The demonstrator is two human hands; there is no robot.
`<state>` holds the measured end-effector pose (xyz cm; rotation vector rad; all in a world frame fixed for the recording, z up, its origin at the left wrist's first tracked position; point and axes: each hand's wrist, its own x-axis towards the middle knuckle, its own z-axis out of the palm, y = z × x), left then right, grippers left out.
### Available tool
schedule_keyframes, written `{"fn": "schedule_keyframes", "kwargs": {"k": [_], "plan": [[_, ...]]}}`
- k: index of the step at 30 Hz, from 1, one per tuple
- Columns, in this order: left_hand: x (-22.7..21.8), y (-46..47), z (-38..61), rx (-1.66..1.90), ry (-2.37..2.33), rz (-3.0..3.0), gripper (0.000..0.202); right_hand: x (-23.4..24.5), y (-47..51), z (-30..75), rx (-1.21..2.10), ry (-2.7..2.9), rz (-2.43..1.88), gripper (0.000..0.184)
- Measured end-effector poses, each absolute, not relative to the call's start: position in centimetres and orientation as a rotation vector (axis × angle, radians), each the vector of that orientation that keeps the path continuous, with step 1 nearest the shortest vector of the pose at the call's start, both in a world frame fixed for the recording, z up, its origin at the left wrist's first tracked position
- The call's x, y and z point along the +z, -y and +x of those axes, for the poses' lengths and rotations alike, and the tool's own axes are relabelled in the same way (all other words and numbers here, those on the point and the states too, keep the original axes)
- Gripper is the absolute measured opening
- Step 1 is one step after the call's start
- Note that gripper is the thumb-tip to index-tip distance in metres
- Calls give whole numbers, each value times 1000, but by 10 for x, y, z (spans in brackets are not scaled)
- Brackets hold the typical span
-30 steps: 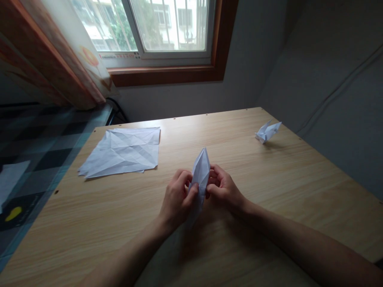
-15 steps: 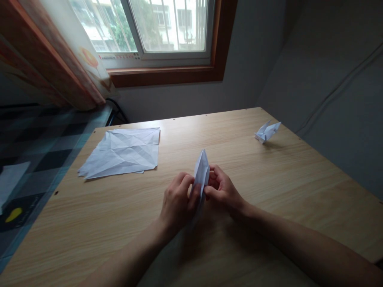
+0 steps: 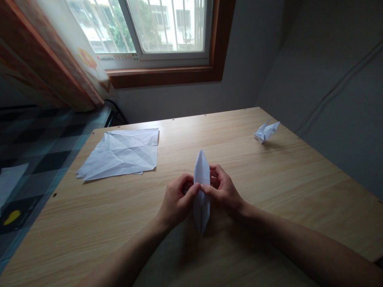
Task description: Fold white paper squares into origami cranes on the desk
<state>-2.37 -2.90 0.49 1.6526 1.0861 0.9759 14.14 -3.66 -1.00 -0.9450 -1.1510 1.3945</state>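
A piece of folded white paper point(image 3: 202, 169), long and narrow with a point at each end, is held upright above the table between both hands. My left hand point(image 3: 180, 198) pinches its left edge, the thumb pressed on the front near the middle. From the other side my right hand point(image 3: 224, 189) grips the right edge, its thumb almost touching the left one and its fingers curled behind. Some fingertips are hidden by the paper.
Creased white sheets point(image 3: 128, 155) lie stacked at the table's back left. A folded paper bird point(image 3: 265, 132) stands near the right edge of the wooden table point(image 3: 113, 223). A checked cloth point(image 3: 44, 139) covers a surface at the left, below a curtain point(image 3: 56, 59).
The folded paper has turned so its front faces me more fully. My left thumb has come round onto the front, beside the right thumb.
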Motion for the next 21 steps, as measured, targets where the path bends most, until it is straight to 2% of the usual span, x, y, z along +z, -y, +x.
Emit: {"fn": "schedule_keyframes", "kwargs": {"k": [7,17,21], "plan": [[-1,24,-23,1129,-1019,1295,21,-8,36,140,1387,1091,-925,42],[-3,22,-22,1101,-882,1004,32,-8,33,141,1400,1058,-967,44],[-2,23,-22,1092,-874,1002,33,-7,35,140,1372,1123,-989,37]]}}
